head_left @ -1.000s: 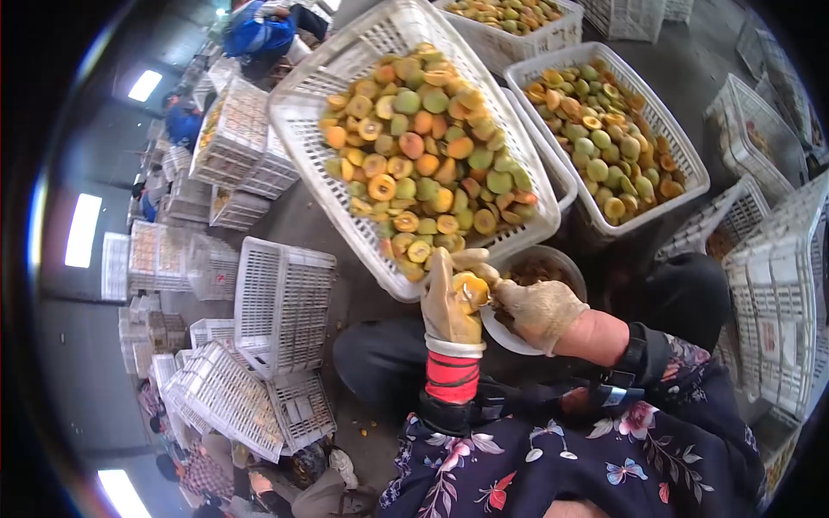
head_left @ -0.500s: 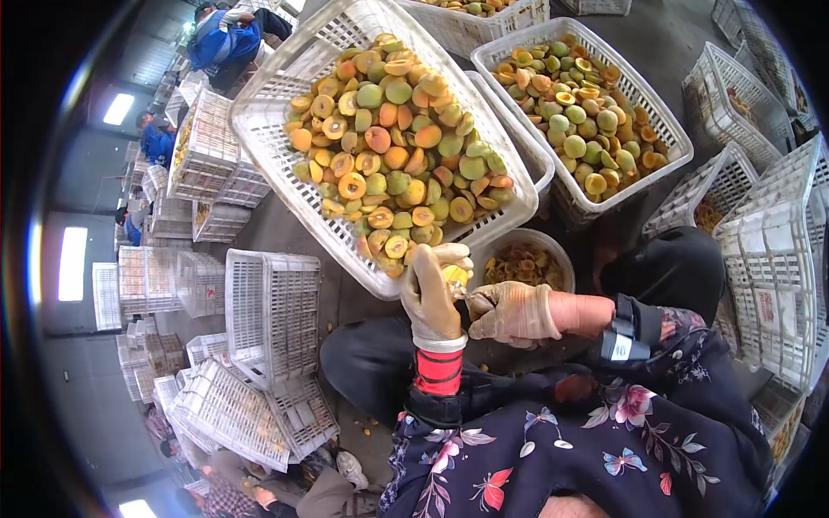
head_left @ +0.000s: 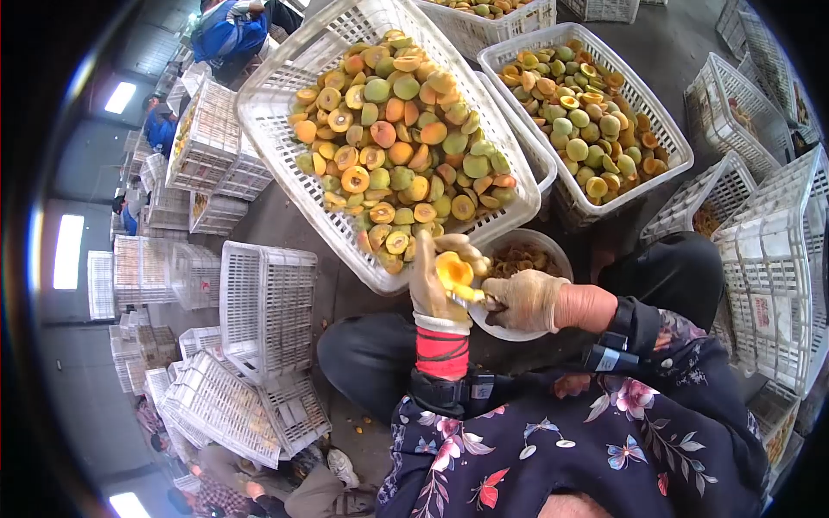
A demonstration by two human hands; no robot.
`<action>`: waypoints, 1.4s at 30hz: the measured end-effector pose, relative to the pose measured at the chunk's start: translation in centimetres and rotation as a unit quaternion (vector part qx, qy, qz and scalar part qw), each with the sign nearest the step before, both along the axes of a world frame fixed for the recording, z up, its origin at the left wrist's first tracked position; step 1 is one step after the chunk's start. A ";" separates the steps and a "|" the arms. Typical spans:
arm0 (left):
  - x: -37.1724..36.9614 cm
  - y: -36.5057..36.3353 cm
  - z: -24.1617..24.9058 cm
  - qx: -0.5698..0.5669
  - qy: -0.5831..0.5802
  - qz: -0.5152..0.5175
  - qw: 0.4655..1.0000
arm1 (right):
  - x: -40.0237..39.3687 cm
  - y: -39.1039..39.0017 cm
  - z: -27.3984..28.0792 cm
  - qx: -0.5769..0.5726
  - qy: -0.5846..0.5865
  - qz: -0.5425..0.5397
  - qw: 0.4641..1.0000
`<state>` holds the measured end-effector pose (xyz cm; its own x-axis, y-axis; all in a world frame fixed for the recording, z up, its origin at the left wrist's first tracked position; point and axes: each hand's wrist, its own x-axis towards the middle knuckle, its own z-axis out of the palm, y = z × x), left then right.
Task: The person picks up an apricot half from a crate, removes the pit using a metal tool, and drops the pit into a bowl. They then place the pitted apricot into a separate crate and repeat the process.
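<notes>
My left hand point(head_left: 442, 278), in a pale glove, cups a hollowed yellow peach half point(head_left: 455, 270), cut face up. In my gloved right hand point(head_left: 523, 300) is a small pitting tool point(head_left: 469, 294); its pale tip touches or nearly touches the lower edge of the fruit, and its handle is mostly hidden in my fingers. Just beyond my hands a tilted white crate point(head_left: 367, 269) holds many halved peaches point(head_left: 401, 153), some with pits still showing. A white tub point(head_left: 560, 256) with brownish scraps stands behind and beneath my right hand.
A second white crate point(head_left: 661, 177) of peach halves stands at the upper right. More crates point(head_left: 768, 285) line the right side, and stacked empty-looking crates point(head_left: 268, 311) stand at left. Other people point(head_left: 229, 34) sit farther off along the left.
My left hand has turned so the peach half's hollow faces up. My right hand has shifted slightly right, and more of the pitting tool shows between the hands.
</notes>
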<state>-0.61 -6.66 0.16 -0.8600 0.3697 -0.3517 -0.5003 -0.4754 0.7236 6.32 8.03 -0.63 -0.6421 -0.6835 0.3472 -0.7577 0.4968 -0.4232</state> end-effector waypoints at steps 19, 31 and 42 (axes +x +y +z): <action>4.3 0.1 -4.5 -0.107 0.077 -0.133 0.982 | 1.0 0.1 -1.2 -0.084 -0.450 -0.324 0.828; 2.0 -2.0 -4.6 -0.065 -0.011 -0.081 0.995 | -15.5 15.8 5.4 -0.102 -0.106 -0.595 0.790; 0.3 -3.3 -6.5 -0.029 -0.061 -0.025 0.997 | -28.6 1.1 2.6 0.090 -0.054 -0.419 0.902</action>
